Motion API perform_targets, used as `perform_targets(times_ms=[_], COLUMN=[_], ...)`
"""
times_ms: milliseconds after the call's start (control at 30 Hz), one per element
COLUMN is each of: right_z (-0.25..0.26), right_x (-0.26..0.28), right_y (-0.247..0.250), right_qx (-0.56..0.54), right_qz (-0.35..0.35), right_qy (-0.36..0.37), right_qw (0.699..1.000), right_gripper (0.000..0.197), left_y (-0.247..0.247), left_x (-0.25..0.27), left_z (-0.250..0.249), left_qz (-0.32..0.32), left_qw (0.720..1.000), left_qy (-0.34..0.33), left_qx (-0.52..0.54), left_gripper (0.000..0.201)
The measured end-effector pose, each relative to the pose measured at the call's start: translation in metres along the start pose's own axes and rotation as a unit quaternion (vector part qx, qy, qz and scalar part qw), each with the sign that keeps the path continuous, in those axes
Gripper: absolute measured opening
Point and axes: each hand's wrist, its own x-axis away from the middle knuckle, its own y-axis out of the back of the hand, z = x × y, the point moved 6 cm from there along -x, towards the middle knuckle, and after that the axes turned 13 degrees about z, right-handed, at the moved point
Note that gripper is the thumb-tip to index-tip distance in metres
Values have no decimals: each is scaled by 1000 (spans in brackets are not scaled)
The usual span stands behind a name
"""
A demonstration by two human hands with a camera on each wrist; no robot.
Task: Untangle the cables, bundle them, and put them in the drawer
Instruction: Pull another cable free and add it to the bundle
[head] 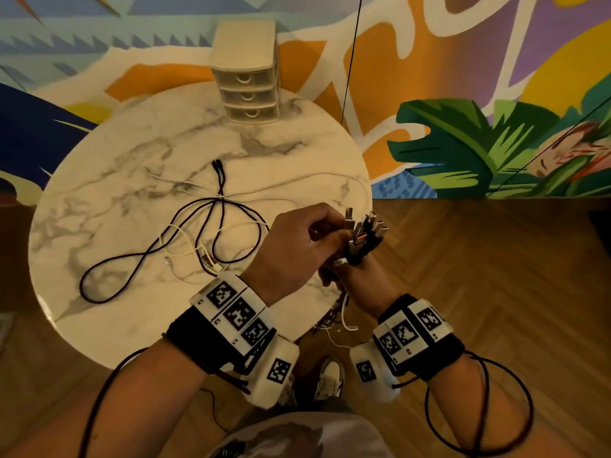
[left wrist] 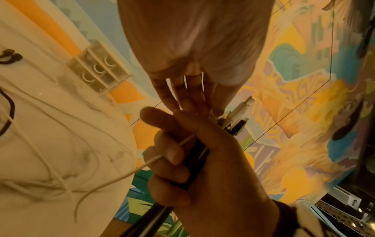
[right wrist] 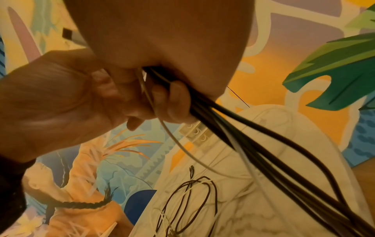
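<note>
My right hand (head: 351,278) holds a bundle of black and white cables (head: 363,239) upright past the right edge of the round marble table (head: 132,143). Its fingers (left wrist: 172,160) are curled round the cords (right wrist: 233,128). The left hand (head: 332,234) reaches over, and its fingertips (left wrist: 194,96) pinch at the plug ends (left wrist: 239,115) on top of the bundle. Cords from the bundle hang down below the right hand (head: 340,312). A looped black cable (head: 148,256) and thin white cables (head: 185,239) lie tangled on the table. The small beige drawer unit (head: 248,81) has all three drawers closed.
The drawer unit stands at the table's far edge against a painted wall. A thin black wire (head: 350,61) hangs down by the wall. Wooden floor (head: 479,276) lies right of the table, and my shoes (head: 330,378) are below its near edge.
</note>
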Motion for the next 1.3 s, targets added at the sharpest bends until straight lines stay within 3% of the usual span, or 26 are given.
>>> perform_targets(times_ms=[200,300,367,400,467,533,567,633,700,833,900,967,1067,1133,1300], right_z=[3,9,13,14,15,15,17,17,14,2,-6,-11,-7,-7,-20], right_x=[1,2,2,3,3,5,7,9,14,29,39,40,18,7,2], right_y=[1,2,7,11,20,31,35,45,61,100,110,100,52,25,20], right_qx=[13,-4,-11,-13,-58,-129,-167,-258,-286,-247,-205,-125,-38,-7,-98], right_qz=[-1,-22,-69,-95,-138,-161,-162,-161,-183,-268,-339,-360,-233,-155,-134], right_qy=[-1,42,79,97,123,138,138,125,113,117,80,4,-30,-26,-31], right_qw=[1000,999,994,991,981,969,963,944,934,924,915,925,971,988,986], right_gripper=[40,44,44,43,39,41,44,49,47,47,48,44,38,37,34], left_y=[-3,-1,2,0,-18,-49,-63,-78,-72,-8,25,39,11,-25,-48], left_x=[0,-1,0,-1,-3,3,7,19,31,43,37,19,-9,-16,-3], left_z=[-9,-10,2,12,37,65,83,117,157,207,192,146,50,10,11], left_qz=[-25,-49,-85,-82,10,156,209,253,237,136,110,83,86,109,103], left_qw=[999,997,990,985,979,967,959,952,945,939,924,893,823,805,833], left_qy=[-3,-14,-11,7,75,145,160,171,215,266,289,279,228,180,147], left_qx=[47,52,109,149,188,140,100,19,-70,-171,-227,-342,-513,-555,-524], left_gripper=[4,3,6,13,27,38,31,12,29,48,37,39,39,29,23])
